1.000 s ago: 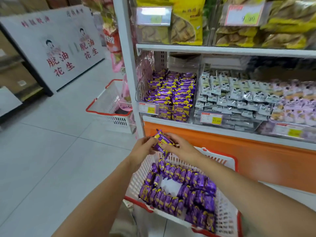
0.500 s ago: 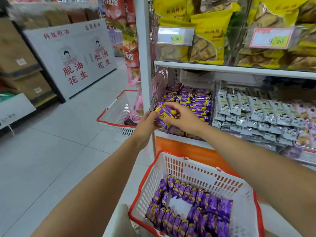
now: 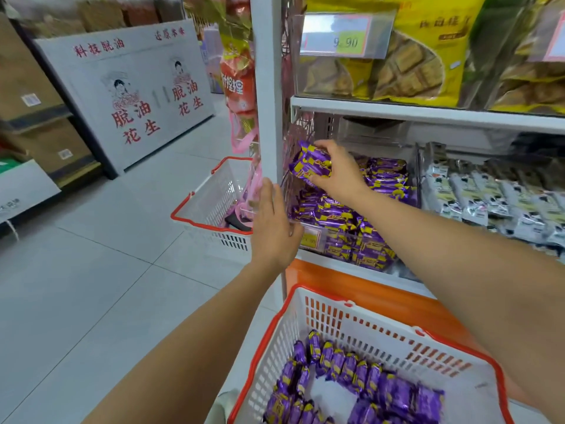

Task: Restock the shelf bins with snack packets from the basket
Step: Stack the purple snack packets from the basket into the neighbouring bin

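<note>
Shelf bin [image 3: 336,244] is nearly full; right hand [image 3: 339,172] curls round purple packets [image 3: 310,163] over its left edge to drop them in; left hand [image 3: 273,221] is flat and empty by its front corner.

White basket, red rim [image 3: 211,200], on floor tiles [image 3: 91,270], just left of left fingers [image 3: 269,194]. Red and pink hanging bags [image 3: 238,87] above those fingers. White signboard, red characters [image 3: 131,93], far left; cardboard boxes [image 3: 33,87] beyond it. Yellow bags [image 3: 428,56] and price tag 9.90 [image 3: 345,41] one shelf above right fingers [image 3: 330,148]. Grey-white packets [image 3: 489,197] in rows to right of right fingers. Orange panel [image 3: 382,292] below.
</note>
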A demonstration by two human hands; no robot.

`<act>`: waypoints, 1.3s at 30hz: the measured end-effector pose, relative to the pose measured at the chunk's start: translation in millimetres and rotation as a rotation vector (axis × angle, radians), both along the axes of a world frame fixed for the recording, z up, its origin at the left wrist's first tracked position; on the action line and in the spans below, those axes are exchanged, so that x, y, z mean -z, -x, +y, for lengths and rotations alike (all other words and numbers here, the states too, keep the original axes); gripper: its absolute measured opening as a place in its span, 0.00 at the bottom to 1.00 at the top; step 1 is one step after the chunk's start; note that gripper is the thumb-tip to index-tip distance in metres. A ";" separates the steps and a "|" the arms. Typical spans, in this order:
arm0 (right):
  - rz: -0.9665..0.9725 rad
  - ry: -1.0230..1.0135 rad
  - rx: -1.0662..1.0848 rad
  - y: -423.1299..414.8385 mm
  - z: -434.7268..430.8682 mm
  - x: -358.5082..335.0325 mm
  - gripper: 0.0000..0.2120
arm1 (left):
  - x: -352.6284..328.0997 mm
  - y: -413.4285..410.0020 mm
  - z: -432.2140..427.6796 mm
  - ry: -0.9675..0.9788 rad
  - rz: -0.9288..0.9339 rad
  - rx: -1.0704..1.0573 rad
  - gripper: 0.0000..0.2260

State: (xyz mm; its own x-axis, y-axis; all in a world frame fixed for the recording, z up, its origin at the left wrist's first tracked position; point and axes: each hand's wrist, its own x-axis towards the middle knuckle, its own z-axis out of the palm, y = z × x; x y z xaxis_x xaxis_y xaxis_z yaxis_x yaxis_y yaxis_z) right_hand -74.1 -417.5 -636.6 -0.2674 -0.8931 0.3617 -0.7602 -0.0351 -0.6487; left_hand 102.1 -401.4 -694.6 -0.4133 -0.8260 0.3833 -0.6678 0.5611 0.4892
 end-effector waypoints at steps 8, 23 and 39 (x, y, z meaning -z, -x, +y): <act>0.024 -0.026 0.029 -3.4 -14.8 8.5 0.31 | 17.8 3.8 -3.0 0.075 -0.015 -0.018 0.37; 0.252 -0.268 -0.004 3.8 -29.3 17.2 0.35 | 23.9 8.9 -3.9 0.083 0.046 -0.014 0.37; 0.340 -0.313 0.091 1.2 -35.3 25.8 0.37 | 27.8 13.7 -3.7 0.077 0.086 -0.035 0.37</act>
State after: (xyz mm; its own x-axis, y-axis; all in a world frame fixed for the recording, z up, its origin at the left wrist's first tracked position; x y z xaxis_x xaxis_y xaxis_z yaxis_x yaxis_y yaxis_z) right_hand -75.3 -452.8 -662.3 -0.2632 -0.9515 0.1593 -0.9222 0.1996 -0.3312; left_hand 88.4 -405.1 -722.4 -0.3471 -0.8064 0.4788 -0.6451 0.5758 0.5022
